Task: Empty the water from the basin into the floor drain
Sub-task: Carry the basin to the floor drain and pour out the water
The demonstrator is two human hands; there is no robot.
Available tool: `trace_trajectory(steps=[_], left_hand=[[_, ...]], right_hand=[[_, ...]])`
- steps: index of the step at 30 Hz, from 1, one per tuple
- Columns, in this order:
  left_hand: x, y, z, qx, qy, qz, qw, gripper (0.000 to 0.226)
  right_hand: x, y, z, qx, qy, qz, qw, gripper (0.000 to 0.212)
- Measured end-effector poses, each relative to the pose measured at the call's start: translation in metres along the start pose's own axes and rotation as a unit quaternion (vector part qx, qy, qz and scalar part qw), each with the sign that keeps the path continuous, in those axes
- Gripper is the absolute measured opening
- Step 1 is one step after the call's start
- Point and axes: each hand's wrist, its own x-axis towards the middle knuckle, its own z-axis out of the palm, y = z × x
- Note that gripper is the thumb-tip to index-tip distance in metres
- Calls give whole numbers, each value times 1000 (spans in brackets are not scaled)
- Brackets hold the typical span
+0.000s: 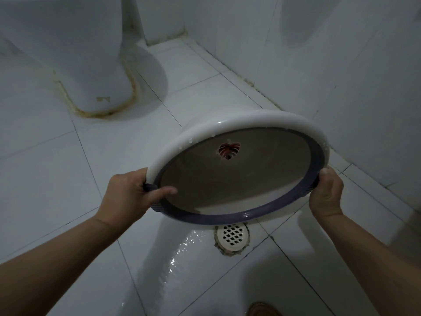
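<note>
**Basin tipped up over the wet floor**

Nearest, at the bottom edge, a bit of a brown slipper (262, 310) shows on the white floor tiles (45, 169). A shiny wet streak of water (182, 254) lies on the tiles, just below the two hands.

The left hand (127, 197) is closed around the left side of the basin (237, 179). Its fingers curl behind the rim and the thumb presses on the front. The right hand (325, 192) is closed on the right side of the rim in the same way. Both hands hold the basin up off the floor.

The basin is round, white outside with a purple rim. It is tipped so its open side faces the person. A red leaf picture (229, 150) shows on its bottom. Small drops sit on the white edge.

The round white floor drain (232, 234) is just under the low edge of the basin, between the two hands.

Farther away, past the left hand, stands the toilet base (91, 65). The tiled wall (341, 65) is past the right hand.
</note>
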Motion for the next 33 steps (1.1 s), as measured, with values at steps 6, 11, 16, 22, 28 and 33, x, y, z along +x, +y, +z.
trace_trajectory(steps=[6, 11, 16, 22, 28, 33], left_hand=[[0, 3, -1, 2, -4, 1, 1000, 38], [0, 3, -1, 1, -3, 19, 1000, 41], [0, 3, -2, -1, 1, 19, 1000, 41], [-4, 2, 0, -17, 17, -16, 1000, 33], [3, -7, 6, -23, 19, -97, 995, 50], [15, -10, 9, -88, 35, -183, 978, 53]], right_hand=[[3, -2, -4, -1, -3, 12, 1000, 30], [1, -1, -6, 9, -3, 24, 1000, 33], [-1, -3, -5, 14, 12, 19, 1000, 23], [3, -2, -5, 15, -15, 33, 999, 32], [7, -10, 6, 18, -28, 61, 998, 30], [23, -18, 21, 3, -53, 147, 988, 38]])
